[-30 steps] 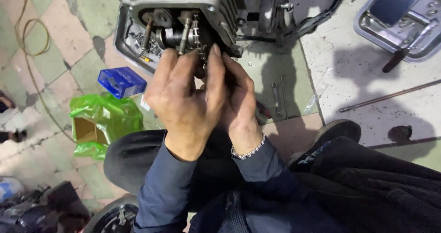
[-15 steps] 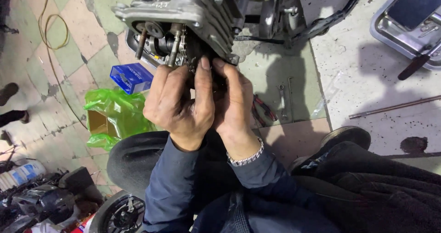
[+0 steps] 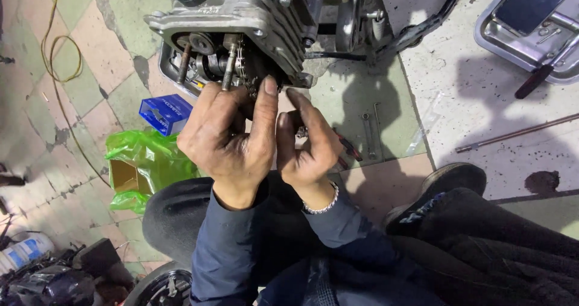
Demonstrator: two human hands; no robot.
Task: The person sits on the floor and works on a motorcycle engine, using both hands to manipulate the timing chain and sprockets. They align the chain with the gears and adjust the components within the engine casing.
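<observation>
A grey finned engine block (image 3: 259,16) with long studs and a greasy chain sticking out stands on the tiled floor in front of me. My left hand (image 3: 226,140) reaches up to it, fingers pinched on the chain and sprocket area (image 3: 253,80) just under the block. My right hand (image 3: 307,146), with a metal bracelet at the wrist, sits close beside it, fingers curled around a small dark metal part (image 3: 300,130). Both hands are grimy and touch each other below the engine.
A blue box (image 3: 164,113) and a green plastic bag (image 3: 148,164) with a cardboard box lie at left. Spanners (image 3: 369,134) lie on the floor at right, a metal tray (image 3: 531,28) at top right, a thin rod (image 3: 512,134), my shoe (image 3: 440,188), yellow cord (image 3: 57,47).
The view has shifted so the engine sits higher in frame. My hands have dropped slightly below the block and spread a little apart, the right one now curled on a small part.
</observation>
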